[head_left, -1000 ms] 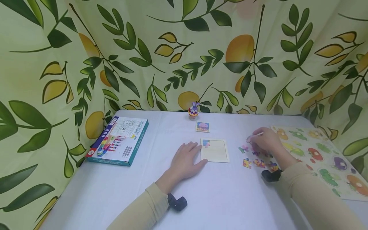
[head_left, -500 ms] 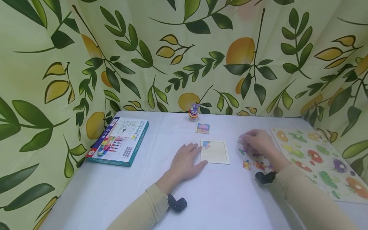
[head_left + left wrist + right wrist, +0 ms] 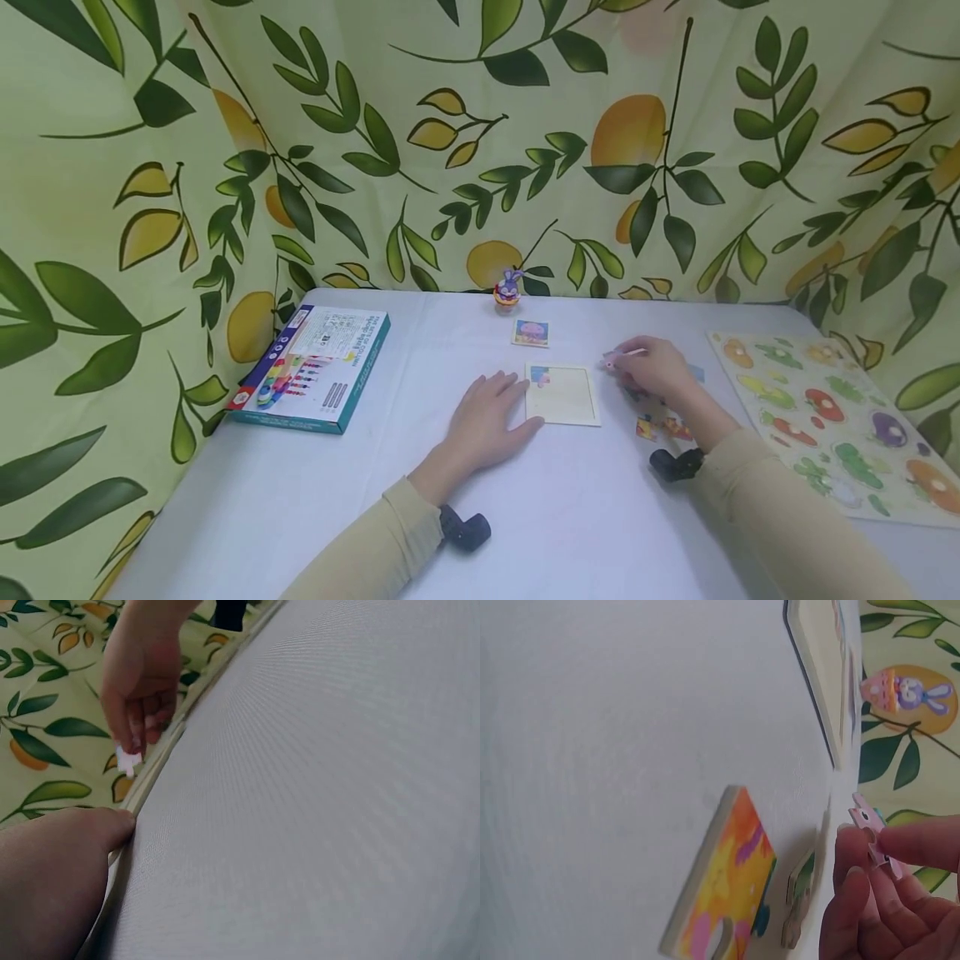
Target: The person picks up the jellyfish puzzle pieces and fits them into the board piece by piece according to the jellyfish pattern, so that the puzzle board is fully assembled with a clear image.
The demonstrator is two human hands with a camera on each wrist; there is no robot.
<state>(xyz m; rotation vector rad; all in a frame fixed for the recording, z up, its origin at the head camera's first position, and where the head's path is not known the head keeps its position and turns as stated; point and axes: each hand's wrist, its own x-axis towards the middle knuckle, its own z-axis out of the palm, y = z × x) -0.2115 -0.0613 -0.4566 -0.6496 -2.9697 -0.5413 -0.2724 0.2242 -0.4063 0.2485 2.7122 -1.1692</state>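
Observation:
My left hand [image 3: 487, 419] lies flat with its fingers spread against the left side of a small cream puzzle tray [image 3: 597, 408]. One puzzle piece [image 3: 539, 377] sits in the tray's upper left corner. In the right wrist view a pink jigsaw piece [image 3: 871, 829] is pinched between the thumb and fingers of my right hand [image 3: 651, 368], raised above the table to the right of the tray. Below that hand lie loose puzzle pieces [image 3: 647, 427], partly hidden by it; an orange and yellow one [image 3: 731, 881] shows close up in the right wrist view.
A picture card [image 3: 530, 333] lies behind the tray, with a purple rabbit figurine [image 3: 507, 290] at the back edge. To the left is a flat box [image 3: 311, 367]. A large board of vegetable pictures [image 3: 847, 400] lies on the right. A leaf-patterned curtain [image 3: 450, 167] hangs behind.
My right hand has moved left from over the loose pieces toward the tray, carrying the pink piece. The left hand has stayed at the tray's side.

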